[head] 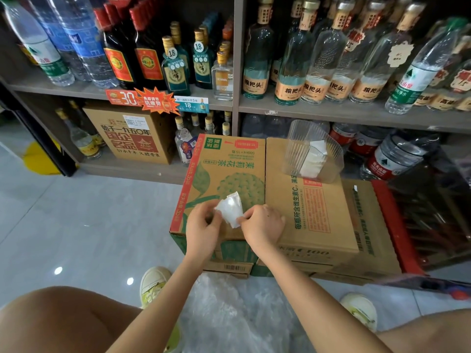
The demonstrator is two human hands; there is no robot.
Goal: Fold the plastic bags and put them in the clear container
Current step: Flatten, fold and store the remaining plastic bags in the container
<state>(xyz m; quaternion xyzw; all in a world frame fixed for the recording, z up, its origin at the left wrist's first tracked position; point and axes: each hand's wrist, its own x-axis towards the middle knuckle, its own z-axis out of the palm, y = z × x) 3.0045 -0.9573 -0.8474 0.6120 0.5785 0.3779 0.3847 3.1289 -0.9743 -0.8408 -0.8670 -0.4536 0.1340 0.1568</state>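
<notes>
A plastic bag, folded small, is pinched by the left hand and right hand over cardboard boxes before bottle shelves.

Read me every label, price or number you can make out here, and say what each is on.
"30": orange shelf tag.
"18": blue shelf tag.
"粮把头": clear bottle label.
"茉莉花茶": green-printed box.
"国企名品": brown carton.
Other small print: too blurred to read.

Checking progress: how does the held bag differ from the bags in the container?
The held bag is pinched between left hand and right hand over a cardboard box; the stored bags sit inside the clear container. Held bag: one; stored bags: several. Both white, folded.
</notes>
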